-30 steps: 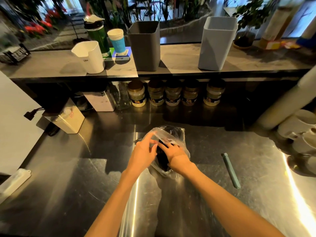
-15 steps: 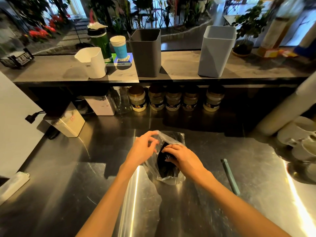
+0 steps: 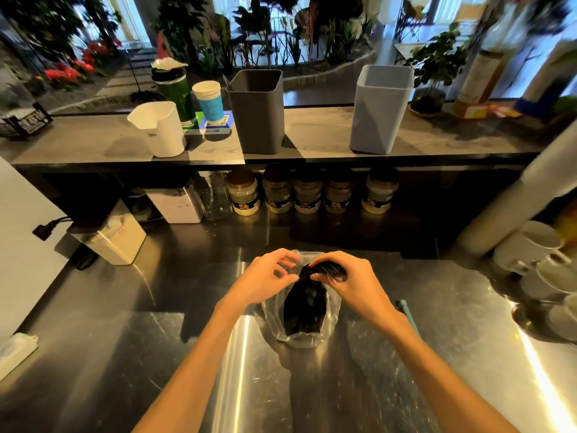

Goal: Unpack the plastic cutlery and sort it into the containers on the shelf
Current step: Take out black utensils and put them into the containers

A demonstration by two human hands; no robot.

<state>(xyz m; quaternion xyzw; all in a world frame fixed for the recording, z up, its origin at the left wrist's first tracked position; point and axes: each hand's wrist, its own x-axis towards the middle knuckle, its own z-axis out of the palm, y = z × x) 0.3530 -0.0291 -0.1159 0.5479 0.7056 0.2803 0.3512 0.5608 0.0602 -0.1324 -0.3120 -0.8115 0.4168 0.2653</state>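
Note:
A clear plastic bag (image 3: 313,339) full of black plastic cutlery (image 3: 306,307) lies on the steel counter in front of me. My left hand (image 3: 265,279) pinches the bag's open mouth at its left side. My right hand (image 3: 352,281) grips the top ends of a bundle of black cutlery sticking out of the bag. On the shelf above stand a dark grey container (image 3: 257,110), a light grey container (image 3: 381,109) and a white container (image 3: 159,128).
A green stick (image 3: 406,310) lies on the counter just right of my right arm. White cups (image 3: 530,245) crowd the right edge. Several jars (image 3: 307,192) line up under the shelf, with a white box (image 3: 112,239) at the left.
My right hand has gone into the bag's mouth and closed on the cutlery tops, lifting them partly out. The left hand shifted along the bag's opening. The view tilted slightly down.

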